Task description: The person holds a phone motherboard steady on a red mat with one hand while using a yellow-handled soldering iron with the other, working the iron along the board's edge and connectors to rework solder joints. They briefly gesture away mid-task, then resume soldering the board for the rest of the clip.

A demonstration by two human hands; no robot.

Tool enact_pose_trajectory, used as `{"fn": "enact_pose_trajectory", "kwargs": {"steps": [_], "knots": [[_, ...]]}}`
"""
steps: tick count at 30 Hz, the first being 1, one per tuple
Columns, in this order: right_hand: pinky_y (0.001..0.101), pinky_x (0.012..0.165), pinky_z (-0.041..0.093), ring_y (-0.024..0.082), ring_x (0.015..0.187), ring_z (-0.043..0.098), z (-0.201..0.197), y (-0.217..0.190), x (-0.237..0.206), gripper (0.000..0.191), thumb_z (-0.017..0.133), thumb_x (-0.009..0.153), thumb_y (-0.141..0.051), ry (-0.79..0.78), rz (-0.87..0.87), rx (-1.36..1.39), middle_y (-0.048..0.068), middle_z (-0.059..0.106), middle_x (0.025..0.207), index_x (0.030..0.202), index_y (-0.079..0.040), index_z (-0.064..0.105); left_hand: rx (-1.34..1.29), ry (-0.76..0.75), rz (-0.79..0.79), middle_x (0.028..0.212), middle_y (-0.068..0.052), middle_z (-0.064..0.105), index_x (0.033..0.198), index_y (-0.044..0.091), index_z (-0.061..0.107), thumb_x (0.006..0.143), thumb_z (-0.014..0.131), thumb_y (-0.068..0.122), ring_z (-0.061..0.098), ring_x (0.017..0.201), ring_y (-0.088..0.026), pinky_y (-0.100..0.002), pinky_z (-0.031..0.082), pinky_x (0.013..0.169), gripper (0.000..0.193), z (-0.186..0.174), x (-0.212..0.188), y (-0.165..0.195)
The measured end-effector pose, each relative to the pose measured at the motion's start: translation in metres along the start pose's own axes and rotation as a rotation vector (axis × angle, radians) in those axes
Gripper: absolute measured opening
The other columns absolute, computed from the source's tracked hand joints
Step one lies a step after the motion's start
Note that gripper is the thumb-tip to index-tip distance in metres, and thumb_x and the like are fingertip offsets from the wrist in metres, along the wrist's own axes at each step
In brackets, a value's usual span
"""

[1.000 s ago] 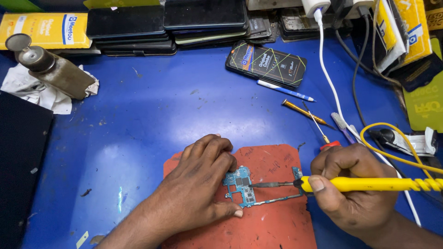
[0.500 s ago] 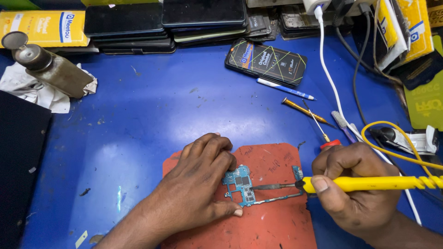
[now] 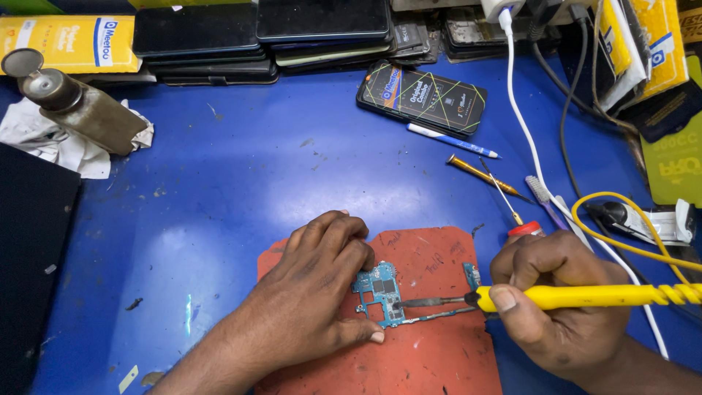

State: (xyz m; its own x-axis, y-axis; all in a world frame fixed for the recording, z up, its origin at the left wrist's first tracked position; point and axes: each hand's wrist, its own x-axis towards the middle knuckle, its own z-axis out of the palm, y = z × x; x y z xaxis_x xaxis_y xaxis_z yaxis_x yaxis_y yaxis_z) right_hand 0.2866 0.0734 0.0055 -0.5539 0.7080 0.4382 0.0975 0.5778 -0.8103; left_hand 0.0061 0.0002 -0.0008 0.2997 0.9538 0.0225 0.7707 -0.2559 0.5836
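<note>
Almost nothing has shifted: the left hand (image 3: pixel 307 307) still pins the circuit board (image 3: pixel 380 292) on the red mat (image 3: pixel 431 351), near centre of the blue surface (image 3: pixel 219 205); the right hand's (image 3: pixel 563 314) grip stays closed around the yellow soldering iron (image 3: pixel 585 295), tip at the board's right edge.

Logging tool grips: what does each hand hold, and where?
Right hand grips the yellow soldering iron at the handle's front end. Left hand pins the circuit board at its left edge.

Phone repair workshop: stacked phones (image 3: pixel 263 36), soldering iron (image 3: pixel 585 295).
</note>
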Motion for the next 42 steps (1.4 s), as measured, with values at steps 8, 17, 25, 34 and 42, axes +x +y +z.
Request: {"fn": "enact_pose_trajectory", "kwargs": {"steps": [8,17,25,34,42], "knots": [[0.0232,0.057,0.050,0.006,0.061,0.058,-0.0006,0.0015,-0.0008,0.016,0.066,0.092,-0.005,0.031,0.032,0.005,0.004,0.062,0.072,0.093,-0.006,0.050,0.000,0.012,0.018,0.139,-0.018,0.047,0.114,0.006,0.061,0.055,0.094,0.051,0.035,0.141,-0.041,-0.056,0.034,0.109,0.082,0.0010,0.0004,-0.0009],[0.0236,0.056,0.049,0.006,0.060,0.055,0.0011,0.0004,0.0014,0.017,0.067,0.091,-0.006,0.050,0.038,-0.016,0.005,0.062,0.071,0.093,-0.006,0.050,0.001,0.010,0.010,0.139,-0.018,0.047,0.116,0.006,0.060,0.054,0.094,0.050,0.035,0.141,-0.041,-0.056,0.034,0.108,0.083,0.0014,-0.0004,-0.0011],[0.0230,0.055,0.048,0.007,0.060,0.055,0.0013,-0.0006,0.0040,0.016,0.065,0.092,-0.006,0.042,0.005,-0.026,0.005,0.061,0.071,0.093,-0.005,0.049,0.005,0.021,0.027,0.139,-0.018,0.047,0.111,0.004,0.060,0.055,0.094,0.050,0.036,0.141,-0.041,-0.056,0.034,0.109,0.081,0.0012,-0.0005,-0.0012],[0.0227,0.055,0.049,0.007,0.060,0.055,0.0015,0.0033,0.0012,0.017,0.065,0.091,-0.006,0.040,0.038,-0.048,0.005,0.062,0.073,0.093,-0.006,0.048,0.010,0.019,0.030,0.139,-0.019,0.047,0.111,0.003,0.060,0.055,0.094,0.050,0.035,0.141,-0.042,-0.056,0.033,0.109,0.080,0.0010,-0.0003,-0.0014],[0.0234,0.059,0.048,0.007,0.065,0.056,0.0008,0.0073,-0.0002,0.017,0.064,0.093,-0.006,0.013,0.039,0.015,0.004,0.061,0.076,0.097,-0.008,0.047,-0.003,0.022,0.039,0.135,-0.019,0.048,0.110,0.004,0.060,0.057,0.093,0.049,0.035,0.137,-0.040,-0.056,0.034,0.109,0.078,0.0010,-0.0013,-0.0020]]}}
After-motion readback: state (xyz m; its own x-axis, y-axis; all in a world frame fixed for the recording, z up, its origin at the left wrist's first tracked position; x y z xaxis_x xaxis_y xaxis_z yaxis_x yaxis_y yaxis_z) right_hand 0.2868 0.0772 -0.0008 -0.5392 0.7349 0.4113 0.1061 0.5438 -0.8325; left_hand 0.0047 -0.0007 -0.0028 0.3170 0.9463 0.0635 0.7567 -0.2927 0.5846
